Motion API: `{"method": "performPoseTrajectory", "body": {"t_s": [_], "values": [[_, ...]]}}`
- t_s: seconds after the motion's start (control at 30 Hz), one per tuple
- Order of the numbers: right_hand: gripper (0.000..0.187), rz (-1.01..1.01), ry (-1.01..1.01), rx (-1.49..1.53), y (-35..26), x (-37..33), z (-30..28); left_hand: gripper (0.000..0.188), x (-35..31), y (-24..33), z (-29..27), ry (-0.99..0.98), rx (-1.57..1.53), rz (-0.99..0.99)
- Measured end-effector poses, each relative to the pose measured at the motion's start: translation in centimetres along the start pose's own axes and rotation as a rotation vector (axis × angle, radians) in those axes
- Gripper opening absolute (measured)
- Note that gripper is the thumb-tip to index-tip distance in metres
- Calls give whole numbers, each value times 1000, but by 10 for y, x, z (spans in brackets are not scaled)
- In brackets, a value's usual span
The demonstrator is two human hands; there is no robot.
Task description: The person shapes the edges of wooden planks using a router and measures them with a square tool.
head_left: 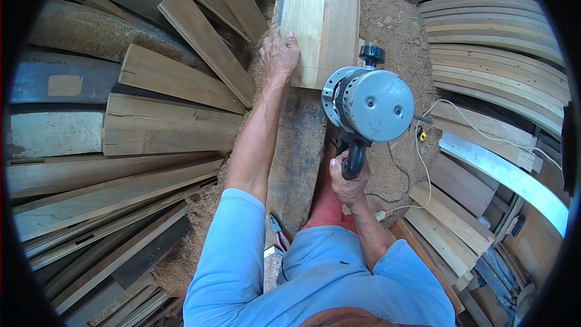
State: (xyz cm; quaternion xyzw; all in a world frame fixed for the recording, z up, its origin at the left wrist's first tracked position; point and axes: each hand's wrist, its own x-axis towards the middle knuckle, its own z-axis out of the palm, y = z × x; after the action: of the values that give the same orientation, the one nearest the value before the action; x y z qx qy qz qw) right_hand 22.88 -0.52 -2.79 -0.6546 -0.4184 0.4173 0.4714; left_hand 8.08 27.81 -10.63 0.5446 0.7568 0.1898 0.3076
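Observation:
My right hand (350, 183) is closed round the black handle of a power router (378, 106). The router is tilted on its side, its round metal base facing left, near the right front corner of a pale wooden board (308, 21). That board lies lengthwise on a dark, worn wooden beam (296, 157). Stretched forward, my left hand (280, 57) is closed on the board's left edge, the thumb pointing forward. The fingertips of that hand are hard to make out. Whether the router's base touches the board, I cannot tell.
Planks (175, 124) fan out on the left. Curved boards (493, 63) are stacked at right. A pale cord (428, 175) and a yellow tape measure (422, 135) lie on the sawdust-covered floor (396, 42). Pliers (278, 233) rest on the beam near my lap.

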Motion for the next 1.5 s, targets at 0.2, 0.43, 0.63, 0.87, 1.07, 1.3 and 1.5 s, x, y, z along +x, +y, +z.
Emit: {"method": "performPoseTrajectory", "body": {"t_s": [0.2,0.43,0.63,0.87,1.07,1.3,1.5], "values": [[16,-41,6,-29,-6,9,1,58,0,-3,3,17,5,2],[15,-7,18,-5,-9,15,3,57,0,-2,2,23,2,18],[14,-85,23,-43,-5,27,3,55,1,-3,3,25,3,20],[15,-9,25,15,-15,38,7,52,3,-4,4,37,19,27],[16,-16,34,29,-12,48,9,48,2,-3,4,85,42,68],[17,14,29,41,-12,49,8,48,1,-1,3,82,72,46],[23,-23,-23,-4,4,12,-3,49,-1,5,3,67,123,28]]}}
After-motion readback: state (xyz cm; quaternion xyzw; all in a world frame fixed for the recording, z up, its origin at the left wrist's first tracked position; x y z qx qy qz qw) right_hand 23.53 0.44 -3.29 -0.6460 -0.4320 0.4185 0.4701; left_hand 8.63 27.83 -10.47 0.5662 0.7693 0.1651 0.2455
